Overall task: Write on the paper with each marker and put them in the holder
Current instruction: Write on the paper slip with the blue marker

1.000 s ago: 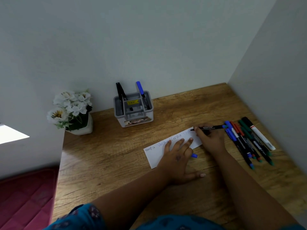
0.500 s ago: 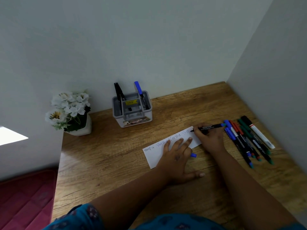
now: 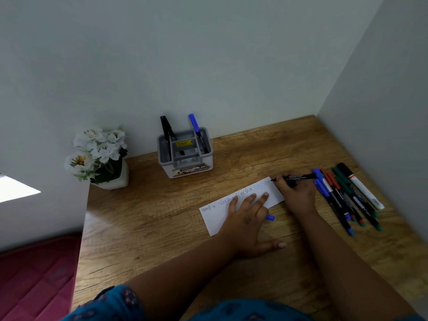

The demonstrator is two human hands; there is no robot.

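Right now the right hand (image 3: 296,193) holds a black marker (image 3: 298,177) with its tip on the far end of the white paper (image 3: 213,218). Flat and open, the left hand (image 3: 245,218) presses the paper down. More markers (image 3: 347,198) lie beside it, and the grey holder (image 3: 185,154) has two.

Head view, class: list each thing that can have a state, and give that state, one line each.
Paper: flat, partly written.
Left hand: pressing the paper flat.
Right hand: gripping the marker.
Marker: uncapped, tip on paper.
Blue cap: off, beside left hand.
Holder: upright, markers inside.
Loose markers: capped, lying on desk.
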